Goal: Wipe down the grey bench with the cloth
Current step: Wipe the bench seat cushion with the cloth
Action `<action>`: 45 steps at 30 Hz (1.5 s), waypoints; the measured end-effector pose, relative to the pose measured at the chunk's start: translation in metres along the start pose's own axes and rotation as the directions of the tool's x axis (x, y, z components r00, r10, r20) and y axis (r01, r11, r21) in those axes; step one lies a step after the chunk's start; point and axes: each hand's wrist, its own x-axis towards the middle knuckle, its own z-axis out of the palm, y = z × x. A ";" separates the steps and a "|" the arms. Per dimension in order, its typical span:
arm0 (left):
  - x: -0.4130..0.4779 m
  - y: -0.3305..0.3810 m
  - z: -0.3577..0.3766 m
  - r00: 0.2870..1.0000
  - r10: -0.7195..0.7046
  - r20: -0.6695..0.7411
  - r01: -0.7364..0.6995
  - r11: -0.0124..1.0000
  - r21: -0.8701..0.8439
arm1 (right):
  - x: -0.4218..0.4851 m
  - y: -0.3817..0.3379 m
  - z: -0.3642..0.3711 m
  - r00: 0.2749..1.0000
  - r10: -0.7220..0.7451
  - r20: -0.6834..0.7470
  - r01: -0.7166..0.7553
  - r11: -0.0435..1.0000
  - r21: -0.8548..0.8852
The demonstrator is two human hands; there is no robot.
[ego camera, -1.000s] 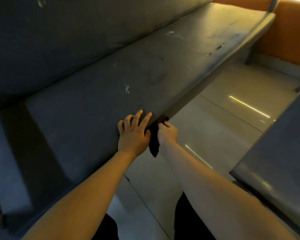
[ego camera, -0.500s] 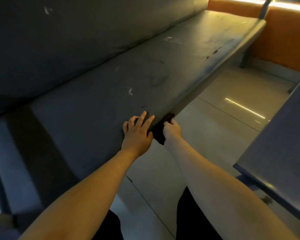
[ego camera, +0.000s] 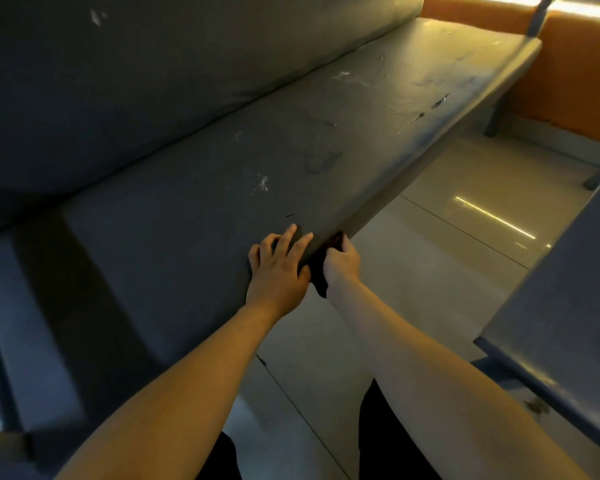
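Note:
The long grey bench (ego camera: 194, 216) runs from lower left to upper right, its seat marked with pale scuffs and dark smears. My left hand (ego camera: 278, 268) rests flat on the seat's front edge, fingers spread. Just to its right, my right hand (ego camera: 342, 263) grips a dark cloth (ego camera: 318, 271) and holds it against the bench's front face, below the edge. Most of the cloth is hidden behind my right hand; a corner hangs down beneath my wrist.
A grey padded backrest (ego camera: 153, 71) rises behind the seat. A second grey bench (ego camera: 568, 306) stands close on the right. Pale tiled floor (ego camera: 447, 271) lies between them. An orange wall (ego camera: 575, 74) and metal bench legs (ego camera: 496, 119) are at the far end.
My right hand with the cloth has slid a little further along the bench's front edge. My left hand has stayed flat on the seat. The camera has shifted slightly.

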 end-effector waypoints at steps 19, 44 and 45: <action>-0.001 -0.001 0.002 1.000 0.017 -0.013 -0.017 1.000 0.006 | 0.005 -0.003 -0.011 0.980 -0.062 -0.188 0.052 0.997 -0.057; 0.000 0.006 0.005 0.999 -0.046 -0.021 0.046 0.999 0.018 | -0.007 0.015 -0.014 0.999 -0.037 0.021 0.042 0.937 -0.346; -0.001 0.006 0.004 0.999 -0.038 -0.024 0.038 0.999 0.018 | -0.006 0.017 -0.015 0.999 -0.002 0.036 0.016 0.923 -0.384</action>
